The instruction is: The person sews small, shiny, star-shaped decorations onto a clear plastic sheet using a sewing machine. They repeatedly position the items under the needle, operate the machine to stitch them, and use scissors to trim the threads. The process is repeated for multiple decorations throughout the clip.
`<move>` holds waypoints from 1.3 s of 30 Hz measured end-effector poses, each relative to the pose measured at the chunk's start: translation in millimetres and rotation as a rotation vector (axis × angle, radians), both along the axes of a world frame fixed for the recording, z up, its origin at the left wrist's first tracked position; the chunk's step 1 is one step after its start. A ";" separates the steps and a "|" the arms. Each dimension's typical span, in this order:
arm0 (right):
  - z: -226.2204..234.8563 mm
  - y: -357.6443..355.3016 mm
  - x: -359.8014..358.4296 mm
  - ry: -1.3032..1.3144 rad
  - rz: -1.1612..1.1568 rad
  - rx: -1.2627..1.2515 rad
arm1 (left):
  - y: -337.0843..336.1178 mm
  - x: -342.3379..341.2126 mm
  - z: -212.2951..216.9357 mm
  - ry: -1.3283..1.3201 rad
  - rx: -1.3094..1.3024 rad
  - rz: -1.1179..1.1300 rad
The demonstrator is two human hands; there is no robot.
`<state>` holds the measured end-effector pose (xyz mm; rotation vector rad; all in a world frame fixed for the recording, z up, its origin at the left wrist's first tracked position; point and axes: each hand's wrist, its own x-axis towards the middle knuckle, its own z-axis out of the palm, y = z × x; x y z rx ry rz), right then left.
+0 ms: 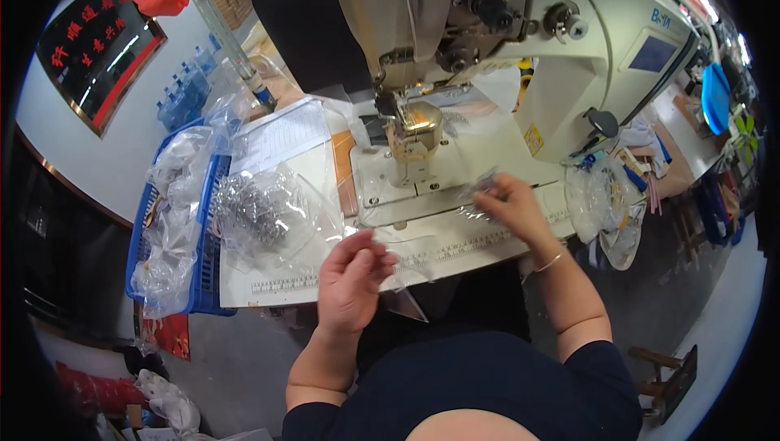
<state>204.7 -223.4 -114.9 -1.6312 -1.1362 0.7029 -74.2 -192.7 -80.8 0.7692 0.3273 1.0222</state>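
My left hand (353, 274) is over the near edge of the sewing table, its fingers curled together. A thin clear plastic sheet (406, 305) lies against those fingers, and one corner hangs below the table edge. To the right, my right hand (512, 204) pinches a small crumpled piece of clear plastic (475, 195) above the table. Ahead of both hands stands a white industrial sewing machine (585, 59), its needle and presser foot area (414, 128) lit by a small lamp. How far the left fingers grip the sheet is partly hidden.
A clear bag of shiny metallic pieces (264, 209) lies left of my left hand. Beyond it stands a blue basket (213, 238) full of plastic film. A paper sheet (284, 132) rests at the back left. More clear bags (601, 197) pile up at the right. A ruler strip (479, 246) lines the front edge.
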 end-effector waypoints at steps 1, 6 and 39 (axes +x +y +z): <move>-16.7 3.5 -12.1 0.139 0.086 -0.038 | -2.7 7.1 1.2 -0.007 -0.017 -0.077; -27.5 5.4 -73.7 0.808 0.211 -0.119 | -14.1 40.1 -1.8 0.244 -0.003 -0.106; -18.9 -7.1 -99.4 0.911 0.153 -0.054 | 4.5 30.5 -54.3 0.582 0.103 0.292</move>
